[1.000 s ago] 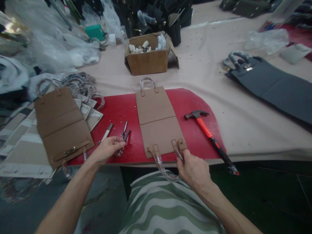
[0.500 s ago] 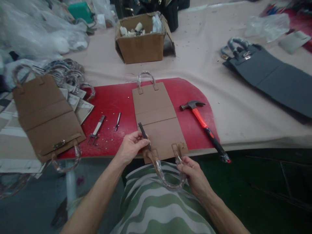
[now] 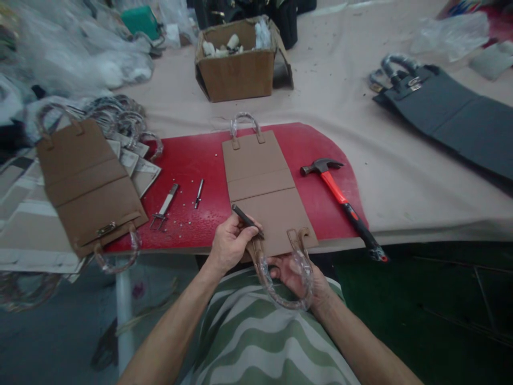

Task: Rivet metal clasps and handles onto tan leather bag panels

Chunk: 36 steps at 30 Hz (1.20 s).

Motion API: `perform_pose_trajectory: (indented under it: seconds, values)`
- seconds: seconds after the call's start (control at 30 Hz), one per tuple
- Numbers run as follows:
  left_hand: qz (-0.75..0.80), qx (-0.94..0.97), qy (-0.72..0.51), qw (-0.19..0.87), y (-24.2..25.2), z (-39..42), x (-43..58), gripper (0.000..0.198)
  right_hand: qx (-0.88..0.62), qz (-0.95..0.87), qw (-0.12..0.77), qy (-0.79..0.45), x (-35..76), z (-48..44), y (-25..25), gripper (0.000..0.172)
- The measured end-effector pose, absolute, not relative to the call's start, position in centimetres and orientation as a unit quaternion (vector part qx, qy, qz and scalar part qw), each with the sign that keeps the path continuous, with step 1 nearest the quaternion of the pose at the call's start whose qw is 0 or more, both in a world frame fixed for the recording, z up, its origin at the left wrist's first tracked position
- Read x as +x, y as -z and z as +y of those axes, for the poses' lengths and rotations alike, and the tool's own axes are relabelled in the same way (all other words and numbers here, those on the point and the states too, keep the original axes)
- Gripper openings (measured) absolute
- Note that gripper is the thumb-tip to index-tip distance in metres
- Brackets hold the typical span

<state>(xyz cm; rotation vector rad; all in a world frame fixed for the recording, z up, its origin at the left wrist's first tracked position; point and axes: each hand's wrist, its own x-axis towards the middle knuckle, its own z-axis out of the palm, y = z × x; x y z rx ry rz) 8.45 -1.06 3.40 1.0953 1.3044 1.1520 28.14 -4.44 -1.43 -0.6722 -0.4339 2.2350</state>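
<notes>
My left hand (image 3: pixel 232 241) is closed around a dark metal rod, like a punch (image 3: pixel 242 215), slanted over the near left corner of a tan bag panel (image 3: pixel 262 187). The rod's lower end is beside one end of the plastic-wrapped handle (image 3: pixel 286 303), whose loop hangs over the table edge toward my body. My right hand (image 3: pixel 298 278) is behind this loop, its fingers partly apart and pointing left below the panel's near edge. The handle's right end is curled up off the panel. At the far end, another wrapped handle (image 3: pixel 245 117) is attached.
A claw hammer (image 3: pixel 336 190) lies on the red mat (image 3: pixel 192 149), right of the panel. On the left are a pronged tool (image 3: pixel 165 206), a thin metal rod (image 3: pixel 199 193) and another tan panel (image 3: pixel 90 187). Behind stands a cardboard box (image 3: pixel 236 75); a grey panel (image 3: pixel 452 109) lies right.
My right hand has let go of the handle's right side and moved left behind the loop. My left hand and the rod have shifted slightly right; the rod tilts flatter.
</notes>
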Motion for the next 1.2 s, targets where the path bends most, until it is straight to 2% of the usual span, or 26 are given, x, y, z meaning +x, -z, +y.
perform_pose_trajectory:
  seconds: [0.13, 0.27, 0.43, 0.63, 0.8, 1.2]
  values:
    - [0.536, 0.457, -0.49, 0.514, -4.4, -1.0, 8.4, 0.018, -0.273, -0.306, 0.385, -0.827, 26.5, -3.6, -0.3, 0.039]
    - [0.534, 0.463, -0.485, 0.515, -4.8, -0.9, 8.6, 0.017, -0.375, -0.287, 0.375, -0.798, 25.1, -2.9, -0.6, 0.052]
    - [0.525, 0.441, -0.509, 0.52, -4.3, -0.8, 8.7, 0.02, -0.388, -0.325, 0.335, -0.795, 25.3, -2.9, 0.6, 0.057]
    - [0.519, 0.425, -0.513, 0.535, -4.7, -1.0, 8.5, 0.026, -0.38, -0.308, 0.383, -0.783, 25.1, -3.2, 2.0, 0.053]
    - [0.515, 0.425, -0.525, 0.528, -5.2, -1.3, 8.4, 0.02, -0.375, -0.295, 0.398, -0.783, 24.2, -3.2, 2.1, 0.05]
    - [0.512, 0.463, -0.532, 0.49, -4.5, -1.8, 8.4, 0.013, -0.363, -0.333, 0.383, -0.782, 24.3, -2.7, 1.4, 0.056]
